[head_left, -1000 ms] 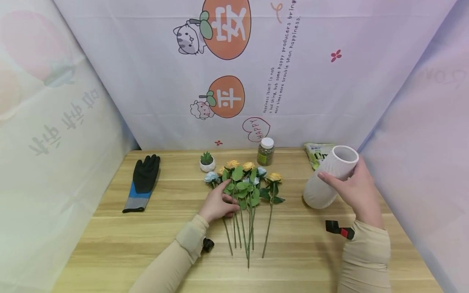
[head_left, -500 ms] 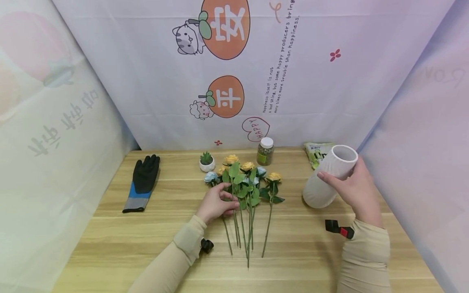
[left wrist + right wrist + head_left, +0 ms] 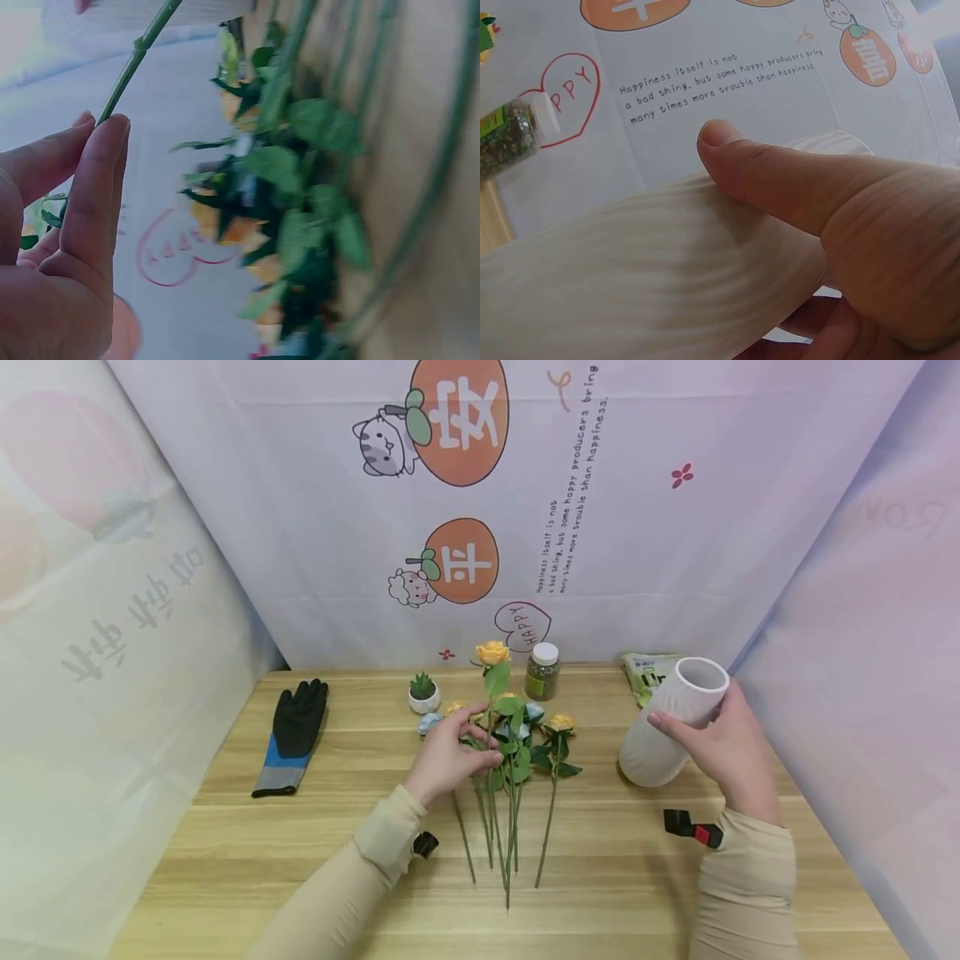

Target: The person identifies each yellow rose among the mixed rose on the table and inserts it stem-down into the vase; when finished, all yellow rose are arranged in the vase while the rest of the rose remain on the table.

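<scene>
My left hand (image 3: 453, 756) pinches the green stem (image 3: 139, 56) of a yellow rose (image 3: 492, 652) between thumb and fingers. That rose stands raised above the other flowers. Beneath and beside the hand lie several yellow and pale blue roses (image 3: 560, 723) with long green stems, spread on the table. On the right, my right hand (image 3: 723, 747) grips a white ribbed vase (image 3: 660, 739) near its mouth, thumb on the near side. The vase tilts, its opening up and to the right. The right wrist view shows the thumb lying on the vase wall (image 3: 645, 262).
A black, blue and grey work glove (image 3: 295, 731) lies at the left of the wooden table (image 3: 570, 927). Along the back stand a small potted succulent (image 3: 424, 693), a white-capped jar (image 3: 542, 672) and a green-and-white packet (image 3: 647, 675). Printed cloth walls enclose the table.
My left hand has lifted one yellow rose up from the bunch, its bloom now well above the rest. The right hand and the vase have hardly moved.
</scene>
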Demonstrator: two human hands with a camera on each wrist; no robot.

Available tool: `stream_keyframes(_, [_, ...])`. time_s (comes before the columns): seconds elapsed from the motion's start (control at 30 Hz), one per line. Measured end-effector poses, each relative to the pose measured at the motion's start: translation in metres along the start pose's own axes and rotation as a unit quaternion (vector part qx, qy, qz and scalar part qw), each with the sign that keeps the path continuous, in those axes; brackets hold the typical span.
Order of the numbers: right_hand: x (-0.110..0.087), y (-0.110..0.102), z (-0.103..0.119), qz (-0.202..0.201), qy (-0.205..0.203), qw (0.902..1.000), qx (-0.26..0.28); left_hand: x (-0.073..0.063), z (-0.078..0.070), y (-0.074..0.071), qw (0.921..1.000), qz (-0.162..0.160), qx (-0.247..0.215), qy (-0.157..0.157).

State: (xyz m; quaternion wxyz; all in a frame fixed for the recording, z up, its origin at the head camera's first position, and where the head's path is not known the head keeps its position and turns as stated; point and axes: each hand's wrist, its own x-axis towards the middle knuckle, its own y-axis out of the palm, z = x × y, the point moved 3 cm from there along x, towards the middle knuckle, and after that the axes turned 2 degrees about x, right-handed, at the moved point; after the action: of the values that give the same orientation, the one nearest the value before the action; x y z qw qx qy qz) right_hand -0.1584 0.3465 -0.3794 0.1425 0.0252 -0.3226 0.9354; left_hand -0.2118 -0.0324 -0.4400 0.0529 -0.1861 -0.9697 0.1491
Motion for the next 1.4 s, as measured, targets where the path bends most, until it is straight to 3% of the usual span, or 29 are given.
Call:
stream_keyframes(0.13, [0.0, -0.001, 0.0, -0.004, -0.001, 1.0, -0.004, 0.012, -0.029, -0.001, 0.9986, 0.004, 0.027, 0.046])
stream_keyframes(0.3, [-0.001, -0.001, 0.002, -0.004, -0.002, 1.0, -0.006, 0.03, -0.075, -0.001, 0.9939, 0.009, 0.05, 0.098])
stream_keyframes(0.53, [-0.001, 0.0, 0.002, 0.001, -0.002, 1.0, -0.005, 0.056, -0.146, 0.002, 0.9841, 0.009, 0.022, 0.176])
stream_keyframes(0.7, [-0.001, 0.0, 0.001, 0.003, -0.003, 1.0, -0.002, 0.07, -0.182, 0.009, 0.9792, 0.01, -0.004, 0.203])
stream_keyframes(1.07, [0.0, 0.0, -0.002, 0.007, 0.003, 1.0, 0.004, 0.096, -0.228, 0.046, 0.9718, 0.024, -0.041, 0.231])
stream_keyframes(1.23, [0.0, 0.0, -0.001, 0.007, -0.005, 0.9999, 0.009, 0.105, -0.246, 0.064, 0.9648, 0.017, -0.057, 0.256])
stream_keyframes(1.4, [0.001, 0.0, 0.0, 0.009, -0.005, 0.9999, 0.012, 0.112, -0.258, 0.078, 0.9664, -0.005, -0.053, 0.252])
